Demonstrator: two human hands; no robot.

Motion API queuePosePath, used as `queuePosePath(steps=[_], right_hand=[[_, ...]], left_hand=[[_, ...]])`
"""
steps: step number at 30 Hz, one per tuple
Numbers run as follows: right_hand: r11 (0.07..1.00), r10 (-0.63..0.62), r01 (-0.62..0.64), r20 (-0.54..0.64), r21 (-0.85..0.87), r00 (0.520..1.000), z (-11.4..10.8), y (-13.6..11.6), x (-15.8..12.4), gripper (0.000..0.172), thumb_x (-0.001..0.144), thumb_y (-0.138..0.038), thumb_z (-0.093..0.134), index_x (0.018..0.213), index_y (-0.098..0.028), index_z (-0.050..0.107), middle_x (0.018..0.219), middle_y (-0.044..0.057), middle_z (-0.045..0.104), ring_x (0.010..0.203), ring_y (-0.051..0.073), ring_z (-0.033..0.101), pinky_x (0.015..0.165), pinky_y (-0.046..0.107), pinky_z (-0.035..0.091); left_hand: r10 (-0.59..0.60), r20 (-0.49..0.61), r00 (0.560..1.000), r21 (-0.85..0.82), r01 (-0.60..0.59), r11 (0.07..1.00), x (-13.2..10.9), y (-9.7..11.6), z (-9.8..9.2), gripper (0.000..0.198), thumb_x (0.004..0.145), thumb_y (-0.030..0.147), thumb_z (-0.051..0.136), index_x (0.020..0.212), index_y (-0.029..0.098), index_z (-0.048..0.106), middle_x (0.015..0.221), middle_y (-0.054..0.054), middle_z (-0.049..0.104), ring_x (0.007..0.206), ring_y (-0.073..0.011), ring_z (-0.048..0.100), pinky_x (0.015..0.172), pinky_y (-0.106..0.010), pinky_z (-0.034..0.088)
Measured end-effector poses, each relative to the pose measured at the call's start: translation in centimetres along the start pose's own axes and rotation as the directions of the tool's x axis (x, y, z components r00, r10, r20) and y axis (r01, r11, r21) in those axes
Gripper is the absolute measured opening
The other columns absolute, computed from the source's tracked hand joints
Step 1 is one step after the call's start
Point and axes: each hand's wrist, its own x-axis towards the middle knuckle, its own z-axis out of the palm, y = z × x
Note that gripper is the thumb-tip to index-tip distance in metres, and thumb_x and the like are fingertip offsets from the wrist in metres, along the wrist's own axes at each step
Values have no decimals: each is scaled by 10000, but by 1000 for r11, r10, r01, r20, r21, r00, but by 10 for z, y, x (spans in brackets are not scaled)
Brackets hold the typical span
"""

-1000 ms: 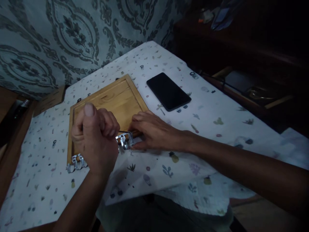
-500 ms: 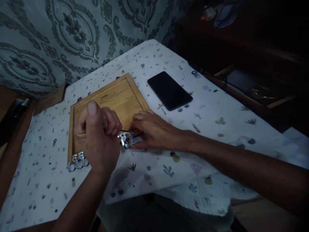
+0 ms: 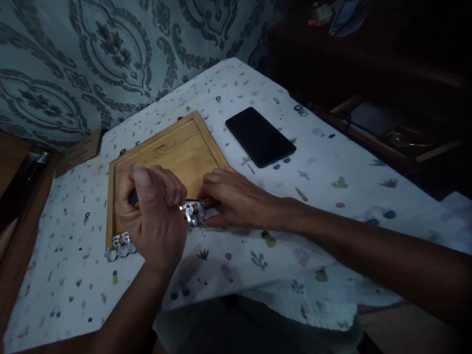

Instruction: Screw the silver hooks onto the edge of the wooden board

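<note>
My left hand (image 3: 153, 216) is closed around a screwdriver (image 3: 133, 198). Part of its black and yellow handle shows behind the thumb, and its thin dark shaft runs right to a shiny metal hinge (image 3: 191, 208) on the near edge of a wooden panel (image 3: 177, 152). My right hand (image 3: 230, 196) pinches that hinge and the panel's edge, fingers on top and thumb below. Another metal hinge (image 3: 123, 241) sits at the panel's near left corner. The screw under the tip is too small to make out.
A black phone (image 3: 260, 137) lies right of the panel on the patterned tablecloth (image 3: 236, 275). A cardboard piece (image 3: 79, 155) stands by the left edge. Patterned wall covering (image 3: 110, 59) rises behind the table. Dark furniture (image 3: 354, 64) is at the right.
My left hand has turned a little around the screwdriver, and more of the handle shows. The right hand keeps its hold. The view has shifted slightly.
</note>
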Motion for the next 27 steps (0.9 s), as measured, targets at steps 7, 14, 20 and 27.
queuePosePath(steps=[7, 14, 20, 27], right_hand=[[1000, -4, 4, -28, 17, 1000, 2, 2, -1, 375, 769, -410, 827, 1003, -143, 706, 900, 39, 592, 881, 219, 545, 862, 379, 381], [999, -25, 26, -52, 21, 998, 4, 4, -2, 347, 771, -418, 825, 935, -142, 693, 884, 35, 588, 865, 213, 542, 841, 368, 377], [999, 21, -20, -9, 28, 1000, -1, -2, -1, 336, 758, -401, 844, 900, -137, 694, 874, 36, 576, 851, 210, 529, 822, 363, 372], [999, 21, -22, 13, 43, 1000, -3, -3, 0, 287, 781, -378, 827, 894, -147, 702, 884, 44, 579, 861, 217, 517, 837, 371, 365]], left_hand=[[71, 184, 980, 1, -73, 997, 2, -7, -3, 468, 936, 405, 698, 615, 199, 426, 503, 51, 349, 442, -87, 326, 430, -274, 287], [-1, 147, 989, -55, 9, 998, 9, -3, 9, 614, 908, 388, 728, 517, 192, 297, 462, 74, 177, 368, -53, 204, 365, -263, 162], [-72, 187, 980, -156, 102, 983, 20, -4, 8, 636, 1004, 332, 571, 474, 173, 258, 469, 68, 135, 344, -25, 170, 338, -230, 143], [-152, 358, 921, -154, 219, 963, 29, -6, 0, 609, 847, 293, 726, 510, 173, 233, 478, 71, 95, 338, -30, 165, 329, -220, 136]])
